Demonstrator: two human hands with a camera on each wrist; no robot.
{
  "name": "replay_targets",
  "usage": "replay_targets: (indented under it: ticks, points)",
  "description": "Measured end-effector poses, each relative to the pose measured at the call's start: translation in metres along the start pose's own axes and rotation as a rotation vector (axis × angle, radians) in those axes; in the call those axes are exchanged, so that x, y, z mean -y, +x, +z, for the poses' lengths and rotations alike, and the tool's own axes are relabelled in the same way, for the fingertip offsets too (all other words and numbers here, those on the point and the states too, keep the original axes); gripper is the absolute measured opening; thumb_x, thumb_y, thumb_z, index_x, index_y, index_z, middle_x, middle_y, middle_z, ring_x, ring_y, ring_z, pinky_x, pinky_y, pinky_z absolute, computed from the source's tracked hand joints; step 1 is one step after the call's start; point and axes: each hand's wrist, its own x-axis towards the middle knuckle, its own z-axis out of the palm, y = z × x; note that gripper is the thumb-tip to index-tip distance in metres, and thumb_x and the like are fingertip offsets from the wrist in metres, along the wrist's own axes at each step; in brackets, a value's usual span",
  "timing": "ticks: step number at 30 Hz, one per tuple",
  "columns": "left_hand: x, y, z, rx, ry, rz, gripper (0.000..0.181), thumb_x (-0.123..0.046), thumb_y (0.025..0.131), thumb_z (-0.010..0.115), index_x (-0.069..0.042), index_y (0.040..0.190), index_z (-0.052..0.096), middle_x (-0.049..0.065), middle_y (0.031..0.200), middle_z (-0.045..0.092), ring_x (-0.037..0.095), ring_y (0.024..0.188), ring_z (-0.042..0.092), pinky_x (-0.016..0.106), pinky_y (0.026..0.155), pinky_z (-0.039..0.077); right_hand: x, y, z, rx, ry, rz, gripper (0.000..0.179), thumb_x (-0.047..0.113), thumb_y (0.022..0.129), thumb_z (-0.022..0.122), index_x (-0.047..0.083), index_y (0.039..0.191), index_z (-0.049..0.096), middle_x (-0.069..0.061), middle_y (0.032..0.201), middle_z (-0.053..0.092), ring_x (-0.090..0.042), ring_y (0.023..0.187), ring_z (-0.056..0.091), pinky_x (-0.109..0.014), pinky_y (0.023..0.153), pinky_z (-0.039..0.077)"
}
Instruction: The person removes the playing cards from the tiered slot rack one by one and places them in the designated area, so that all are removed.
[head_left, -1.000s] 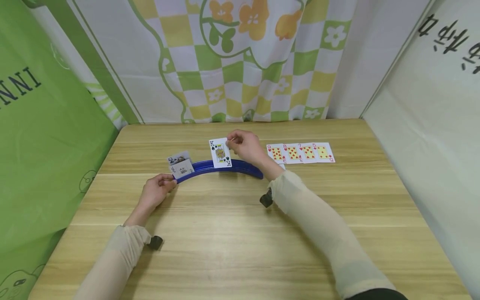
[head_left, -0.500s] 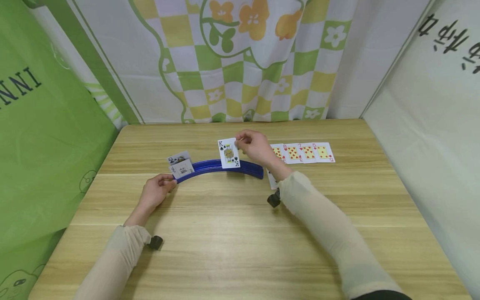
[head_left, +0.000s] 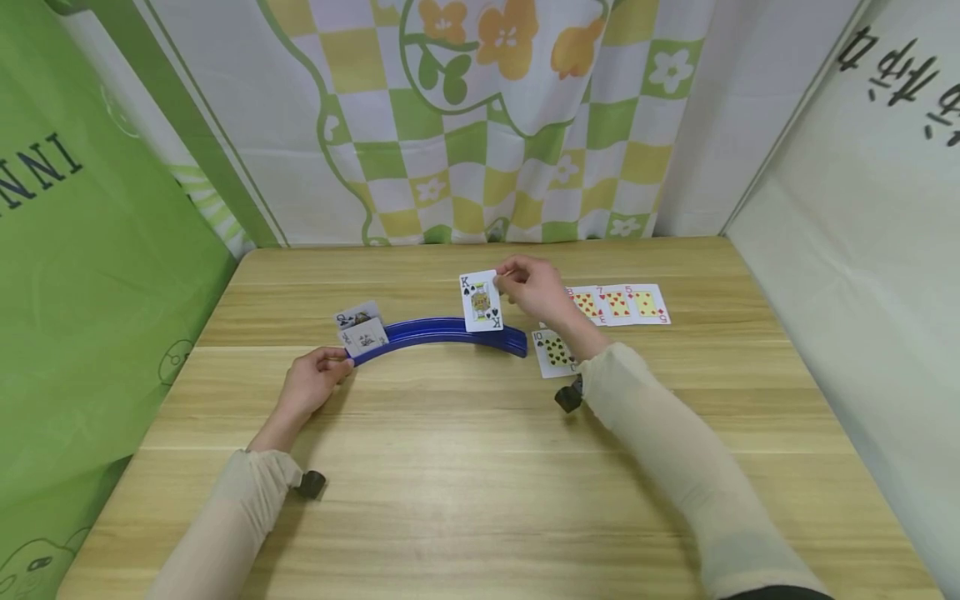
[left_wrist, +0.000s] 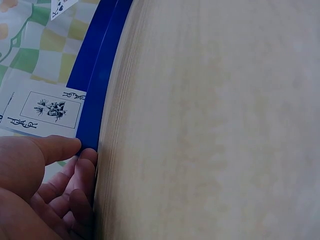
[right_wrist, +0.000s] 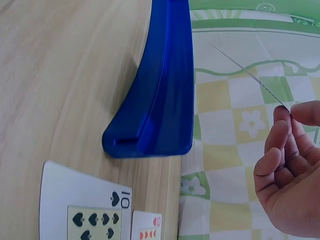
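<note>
A blue curved card holder stands on the table. My left hand pinches its left end; in the left wrist view thumb and fingertips meet at the blue rim. A joker stands in the holder's left part, with a queen showing behind it. My right hand pinches the king of spades by its upper right edge, face toward me. In the head view this card overlaps the holder's right part. The right wrist view shows it almost edge-on, apart from the holder's slot.
A ten of spades lies by the holder's right end, partly under the right forearm. Behind it is an overlapping row of red cards, its left end hidden by the right hand. A patterned curtain hangs along the table's far edge.
My right hand has carried the king of spades rightward along the holder. The ten of spades has come into view from behind the right arm. The left hand stays put.
</note>
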Motion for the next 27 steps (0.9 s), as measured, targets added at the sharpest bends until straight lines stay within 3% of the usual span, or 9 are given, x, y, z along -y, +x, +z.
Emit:
replay_targets:
  ticks: [9, 17, 24, 27]
  points:
    - [-0.001, 0.001, 0.0, -0.002, -0.005, 0.001, 0.037, -0.027, 0.098, 0.062, -0.004, 0.126, 0.062, 0.007, 0.094, 0.071, 0.007, 0.07, 0.06, 0.023, 0.056, 0.048, -0.006, -0.003, -0.01, -0.009, 0.005, 0.012, 0.019, 0.02, 0.098, 0.061, 0.011, 0.114, 0.066, -0.01, 0.097, 0.07, -0.024, 0.081, 0.064, -0.03, 0.068, 0.052]
    - [-0.002, -0.001, -0.001, 0.003, -0.006, -0.001, 0.037, -0.026, 0.098, 0.063, -0.003, 0.127, 0.061, 0.009, 0.096, 0.072, 0.008, 0.071, 0.06, 0.023, 0.056, 0.047, -0.011, -0.009, -0.018, -0.015, 0.034, 0.029, 0.021, 0.021, 0.098, 0.061, 0.009, 0.115, 0.066, -0.009, 0.098, 0.07, -0.022, 0.083, 0.064, -0.04, 0.077, 0.056]
    - [-0.002, -0.001, 0.0, 0.006, -0.015, -0.007, 0.038, -0.026, 0.097, 0.063, -0.003, 0.127, 0.062, 0.008, 0.095, 0.071, 0.007, 0.07, 0.06, 0.023, 0.056, 0.048, -0.017, -0.011, -0.026, -0.015, 0.003, 0.039, 0.022, 0.022, 0.098, 0.061, 0.01, 0.115, 0.065, -0.01, 0.098, 0.07, -0.032, 0.086, 0.064, -0.026, 0.054, 0.049]
    - [-0.002, -0.001, -0.001, 0.004, -0.019, -0.006, 0.038, -0.026, 0.097, 0.063, -0.002, 0.127, 0.062, 0.007, 0.094, 0.071, 0.008, 0.071, 0.06, 0.023, 0.056, 0.048, -0.019, -0.013, -0.029, -0.01, -0.016, 0.031, 0.021, 0.022, 0.098, 0.06, 0.01, 0.115, 0.065, -0.012, 0.098, 0.071, -0.038, 0.088, 0.064, -0.026, 0.053, 0.047]
